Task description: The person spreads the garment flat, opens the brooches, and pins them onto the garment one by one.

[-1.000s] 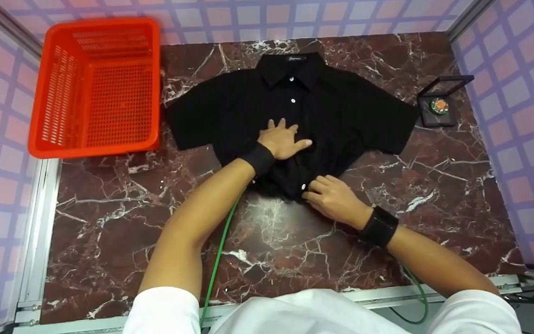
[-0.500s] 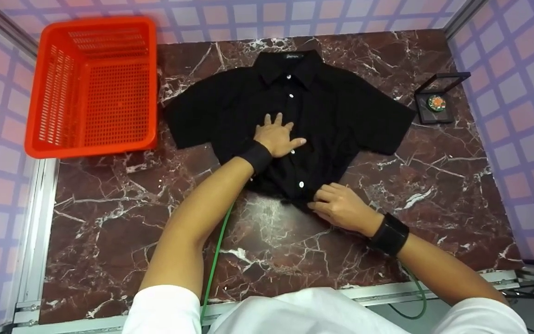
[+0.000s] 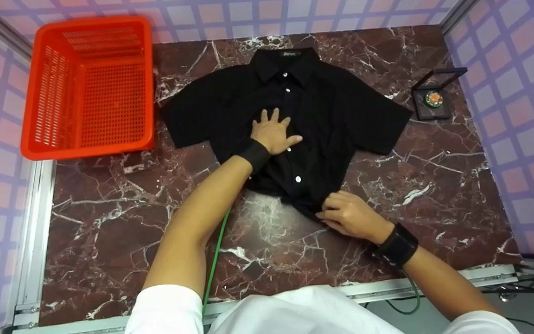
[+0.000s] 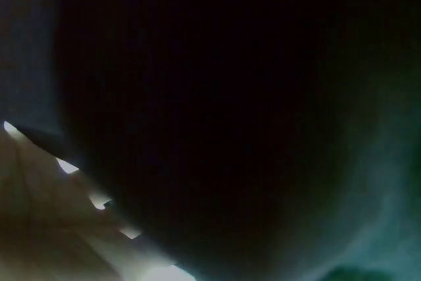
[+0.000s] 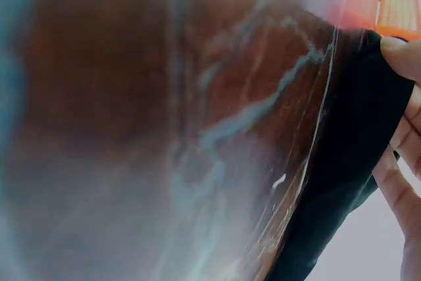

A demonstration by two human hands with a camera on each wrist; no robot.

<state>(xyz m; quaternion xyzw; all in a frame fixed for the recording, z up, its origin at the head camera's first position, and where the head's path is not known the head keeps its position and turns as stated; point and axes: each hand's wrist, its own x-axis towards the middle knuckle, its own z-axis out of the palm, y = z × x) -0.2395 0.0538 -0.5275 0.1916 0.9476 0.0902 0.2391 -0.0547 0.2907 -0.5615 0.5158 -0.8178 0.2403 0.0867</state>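
**Black shirt on desk: limp fabric, one hand pinning, one pinching the hem**

Black short-sleeved button shirt (image 3: 322, 111) lies face up on the dark red marble desk (image 3: 109, 222), collar away from the person, sleeves spread to both sides, placket buttoned with white buttons.

Hands:
- Left hand (image 3: 272, 133): flat on the shirt's chest, just left of the placket, fingers spread and straight. Presses down, grips nothing. Left wrist view is almost all black, nothing useful.
- Right hand (image 3: 348, 214): at the bottom hem, fingers curled in and pinching the fabric edge. Right wrist view confirms black cloth between its fingers (image 5: 398, 54).

Handling, my read:
- Light, soft, no stiffness. It will sag and bunch wherever it is not held; lower front is already rumpled near the hem.
- The polished marble looks slick, so cloth probably slides easily. Pinning with a flat palm makes sense.
- Not fragile. Buttons are the only hard parts.
- Best holds: hem, shoulder seams, collar. The middle of a panel just gathers.

Writing: a small label inside the collar (image 3: 288, 54) carries pale script, too small to read. No other text visible.

Also there: empty-looking orange plastic basket (image 3: 86, 83) at far left, and a small black open box (image 3: 434, 99) with a round colourful item inside at far right, both apart from the shirt.
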